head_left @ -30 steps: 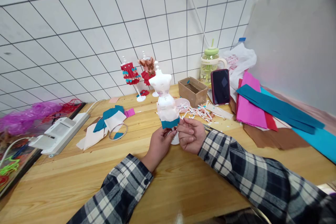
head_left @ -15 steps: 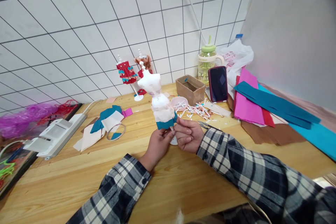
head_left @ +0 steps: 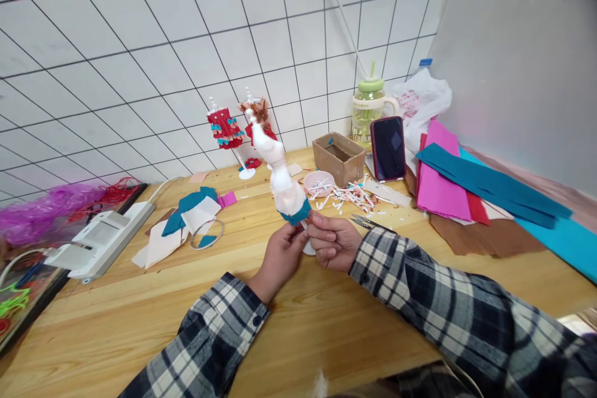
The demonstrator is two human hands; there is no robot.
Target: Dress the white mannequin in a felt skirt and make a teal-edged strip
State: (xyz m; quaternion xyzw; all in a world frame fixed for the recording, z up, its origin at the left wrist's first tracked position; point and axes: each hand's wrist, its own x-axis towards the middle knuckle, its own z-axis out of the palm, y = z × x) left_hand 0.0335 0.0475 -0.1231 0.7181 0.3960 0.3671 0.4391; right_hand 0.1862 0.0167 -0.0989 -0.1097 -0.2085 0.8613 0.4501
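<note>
A small white dress-form mannequin (head_left: 280,174) stands tilted on the wooden table (head_left: 140,311), wrapped in white paper with a teal band (head_left: 295,213) at its hem. My left hand (head_left: 280,256) curls round the stand below the hem. My right hand (head_left: 332,241) pinches the teal band's right edge with closed fingers. Both sleeves are plaid. The mannequin's round white base (head_left: 308,249) shows between my hands.
Two dressed mini mannequins (head_left: 224,127) stand by the tiled wall. A cardboard box (head_left: 339,158), pink dish (head_left: 318,182), paper scraps, scissors (head_left: 366,222), phone (head_left: 387,148), green-lidded bottle (head_left: 368,109) and coloured paper sheets (head_left: 466,189) lie right. A power strip (head_left: 100,236) and paper pieces (head_left: 186,217) lie left.
The mannequin has turned from facing front to side-on and leans left. My hands stayed at its base and hem.
</note>
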